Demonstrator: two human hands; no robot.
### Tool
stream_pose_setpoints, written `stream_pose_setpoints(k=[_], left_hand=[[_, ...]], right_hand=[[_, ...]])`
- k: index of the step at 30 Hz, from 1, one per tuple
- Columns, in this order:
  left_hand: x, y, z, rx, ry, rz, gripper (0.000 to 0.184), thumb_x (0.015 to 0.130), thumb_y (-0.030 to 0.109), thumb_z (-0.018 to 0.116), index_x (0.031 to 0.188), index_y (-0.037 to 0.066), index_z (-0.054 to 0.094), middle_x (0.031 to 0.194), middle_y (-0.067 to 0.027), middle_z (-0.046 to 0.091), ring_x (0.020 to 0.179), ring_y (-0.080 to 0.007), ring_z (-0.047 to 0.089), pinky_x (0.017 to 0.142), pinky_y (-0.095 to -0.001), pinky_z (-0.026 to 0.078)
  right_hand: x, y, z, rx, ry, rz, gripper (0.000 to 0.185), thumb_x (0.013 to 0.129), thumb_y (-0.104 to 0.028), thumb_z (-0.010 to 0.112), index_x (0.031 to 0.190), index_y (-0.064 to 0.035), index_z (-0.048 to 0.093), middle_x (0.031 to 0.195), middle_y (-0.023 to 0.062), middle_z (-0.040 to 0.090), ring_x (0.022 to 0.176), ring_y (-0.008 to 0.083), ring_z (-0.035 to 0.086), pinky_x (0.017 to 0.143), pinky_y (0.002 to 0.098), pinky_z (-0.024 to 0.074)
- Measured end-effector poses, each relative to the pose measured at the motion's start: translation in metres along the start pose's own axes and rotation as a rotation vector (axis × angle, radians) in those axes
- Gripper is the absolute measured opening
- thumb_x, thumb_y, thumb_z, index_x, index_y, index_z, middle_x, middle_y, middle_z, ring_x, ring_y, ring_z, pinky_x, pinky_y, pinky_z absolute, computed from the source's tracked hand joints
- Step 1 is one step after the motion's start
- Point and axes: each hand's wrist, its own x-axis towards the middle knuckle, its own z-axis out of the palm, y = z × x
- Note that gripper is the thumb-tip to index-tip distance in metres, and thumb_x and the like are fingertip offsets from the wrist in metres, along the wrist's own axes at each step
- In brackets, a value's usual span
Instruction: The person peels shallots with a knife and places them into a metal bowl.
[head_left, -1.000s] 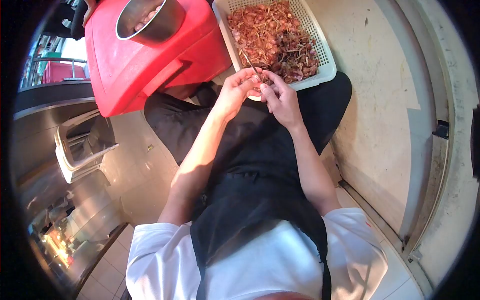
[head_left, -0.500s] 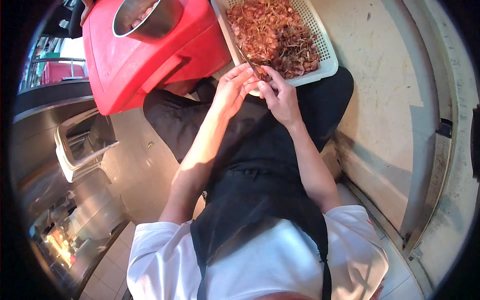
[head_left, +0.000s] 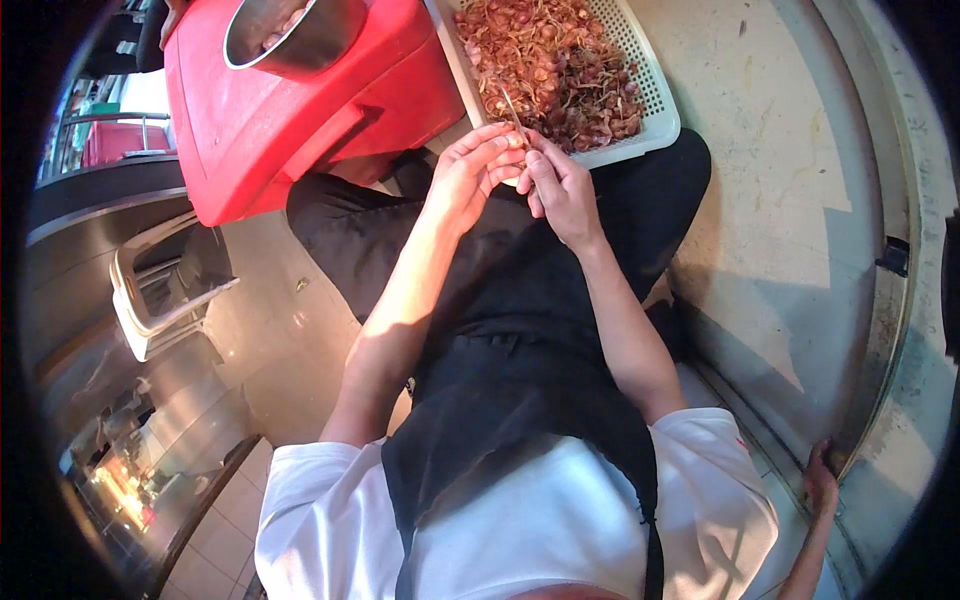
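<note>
While the basket (head_left: 650, 92) lies just beyond the crossed legs (head_left: 672, 205), both hands meet over its near left corner, presumably so that scraps can drop inside. There the left hand (head_left: 468, 178) pinches a small shallot (head_left: 514, 141) between thumb and fingertips, which seems to leave its far side bare for the blade. The right hand (head_left: 562, 192) has its fingers curled round the knife (head_left: 513, 108), whose blade points toward the basket's middle, probably to spare the palm; how hard it grips, I cannot tell. Reddish bulbs (head_left: 525, 45) are heaped inside the basket, with darker skins (head_left: 598, 98) toward its near right. Left of the basket, the pot (head_left: 335, 40) stands on the red bin (head_left: 250, 140), likely so its pale pieces stay apart from the skins. Well right of the basket and nearer the wearer, another person's hand (head_left: 822, 480) shows low by the wall.
</note>
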Motion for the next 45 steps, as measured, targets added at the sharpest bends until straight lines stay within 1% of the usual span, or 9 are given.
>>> stream_pose_setpoints(k=[7, 9, 13, 16, 27, 29, 33, 38, 45], left_hand=[[-0.004, -0.005, 0.006, -0.002, 0.079, 0.078, 0.021, 0.092, 0.002, 0.059, 0.111, -0.007, 0.059, 0.099, -0.0132, 0.067, 0.082, -0.0192, 0.068, 0.073, -0.0286, 0.057], [-0.005, -0.003, 0.010, 0.036, 0.136, 0.080, 0.020, 0.091, 0.001, 0.060, 0.109, -0.007, 0.060, 0.098, -0.0131, 0.068, 0.081, -0.0191, 0.067, 0.073, -0.0285, 0.057], [-0.006, -0.002, 0.008, 0.099, 0.108, 0.104, 0.016, 0.092, -0.001, 0.058, 0.106, -0.005, 0.062, 0.098, -0.0118, 0.068, 0.086, -0.0181, 0.067, 0.079, -0.0296, 0.057], [-0.007, -0.001, 0.010, 0.140, 0.141, 0.123, 0.015, 0.090, -0.002, 0.060, 0.104, -0.006, 0.063, 0.098, -0.0121, 0.068, 0.085, -0.0181, 0.067, 0.079, -0.0291, 0.056], [-0.012, -0.007, 0.010, 0.468, 0.137, 0.291, 0.021, 0.087, 0.002, 0.067, 0.106, -0.006, 0.066, 0.092, -0.0101, 0.070, 0.079, -0.0155, 0.067, 0.075, -0.0280, 0.053], [-0.011, -0.009, 0.005, 0.361, 0.113, 0.252, 0.021, 0.087, 0.003, 0.067, 0.107, -0.006, 0.066, 0.092, -0.0100, 0.070, 0.080, -0.0157, 0.067, 0.076, -0.0283, 0.053], [-0.006, -0.005, 0.004, 0.274, 0.120, 0.188, 0.022, 0.088, 0.004, 0.067, 0.107, -0.006, 0.066, 0.092, -0.0096, 0.070, 0.081, -0.0161, 0.067, 0.076, -0.0289, 0.053], [-0.011, -0.007, 0.009, 0.371, 0.079, 0.262, 0.023, 0.087, 0.005, 0.068, 0.108, -0.005, 0.066, 0.092, -0.0091, 0.071, 0.081, -0.0151, 0.067, 0.077, -0.0274, 0.053], [-0.017, -0.018, 0.015, 0.548, 0.160, 0.339, 0.023, 0.087, 0.004, 0.069, 0.108, -0.004, 0.068, 0.090, -0.0076, 0.071, 0.081, -0.0113, 0.065, 0.077, -0.0251, 0.052]], right_hand=[[-0.001, -0.001, 0.001, -0.253, 0.023, -0.137, 0.043, 0.094, -0.021, 0.058, 0.128, 0.0044, 0.053, 0.073, 0.0090, 0.066, 0.064, 0.0121, 0.063, 0.061, 0.0278, 0.0498], [-0.001, 0.000, 0.001, -0.274, 0.027, -0.145, 0.043, 0.093, -0.022, 0.058, 0.127, 0.0038, 0.054, 0.072, 0.0105, 0.066, 0.064, 0.0142, 0.064, 0.060, 0.0290, 0.0498], [-0.001, -0.004, 0.003, -0.325, 0.048, -0.193, 0.041, 0.093, -0.023, 0.059, 0.125, 0.0024, 0.055, 0.071, 0.0122, 0.066, 0.064, 0.0175, 0.065, 0.060, 0.0309, 0.0499], [0.001, 0.004, 0.006, -0.315, 0.081, -0.239, 0.039, 0.093, -0.023, 0.059, 0.124, 0.0012, 0.056, 0.071, 0.0120, 0.066, 0.063, 0.0175, 0.066, 0.059, 0.0305, 0.0499], [0.001, -0.001, -0.001, -0.164, 0.005, -0.075, 0.035, 0.094, -0.023, 0.059, 0.116, 0.0034, 0.056, 0.071, 0.0064, 0.064, 0.062, 0.0104, 0.061, 0.056, 0.0270, 0.0475], [0.002, 0.000, -0.003, -0.124, -0.022, -0.030, 0.035, 0.094, -0.023, 0.058, 0.118, 0.0027, 0.054, 0.071, 0.0060, 0.064, 0.062, 0.0102, 0.061, 0.056, 0.0267, 0.0473], [0.000, 0.004, -0.004, -0.161, -0.017, -0.116, 0.032, 0.094, -0.022, 0.058, 0.116, 0.0008, 0.054, 0.073, 0.0054, 0.064, 0.063, 0.0095, 0.060, 0.057, 0.0257, 0.0466], [0.001, 0.001, -0.004, -0.188, 0.001, -0.115, 0.028, 0.095, -0.021, 0.057, 0.113, 0.0004, 0.055, 0.071, 0.0065, 0.063, 0.063, 0.0110, 0.061, 0.059, 0.0276, 0.0472], [0.009, 0.010, -0.002, -0.055, 0.013, -0.022, 0.026, 0.097, -0.023, 0.055, 0.110, -0.0008, 0.053, 0.069, 0.0045, 0.061, 0.054, 0.0078, 0.054, 0.048, 0.0231, 0.0402]])
